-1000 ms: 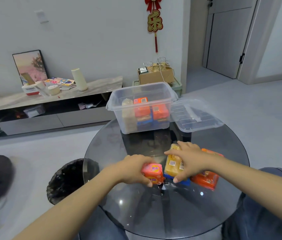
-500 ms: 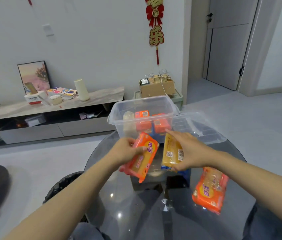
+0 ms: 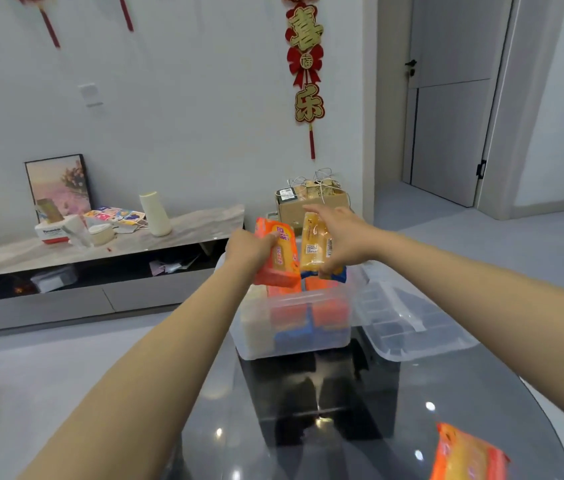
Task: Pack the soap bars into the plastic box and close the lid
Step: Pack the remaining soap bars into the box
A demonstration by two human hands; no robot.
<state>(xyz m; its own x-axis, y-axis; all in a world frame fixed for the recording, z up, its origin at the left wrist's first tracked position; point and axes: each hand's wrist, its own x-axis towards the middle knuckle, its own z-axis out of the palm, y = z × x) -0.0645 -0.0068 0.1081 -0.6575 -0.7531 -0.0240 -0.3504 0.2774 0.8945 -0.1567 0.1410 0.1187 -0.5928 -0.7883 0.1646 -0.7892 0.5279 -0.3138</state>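
Above the open plastic box point(image 3: 294, 317), both hands were loaded and poised over its mouth. The left hand point(image 3: 251, 249) was clamped on an orange soap bar point(image 3: 278, 258), fingers wrapped round its left edge; the right hand point(image 3: 337, 237) was clamped on a yellow soap bar point(image 3: 315, 245), thumb low on the pack and fingers over its top right side. The two packs sat between the hands, just beside each other and nearly touching at their lower ends.

Both bars stood more or less on end, long axes close to vertical. The orange one leaned, its top tipped toward the left hand and its lower end angled toward the right hand. The yellow one was straighter, barcode face toward the camera, blue-trimmed bottom end pointing down into the box.

By my reading the task was well under way but not done. Below the hands, orange and blue packs already stood inside the box, with a pale one at the left-hand end. Left to do: lower these two in, fetch the remaining orange soap pack point(image 3: 467, 455) lying on the tabletop point(image 3: 412, 393) near the right forearm, then fit the lid point(image 3: 408, 320), which lay off the box, below the right hand and touching the box's right wall.
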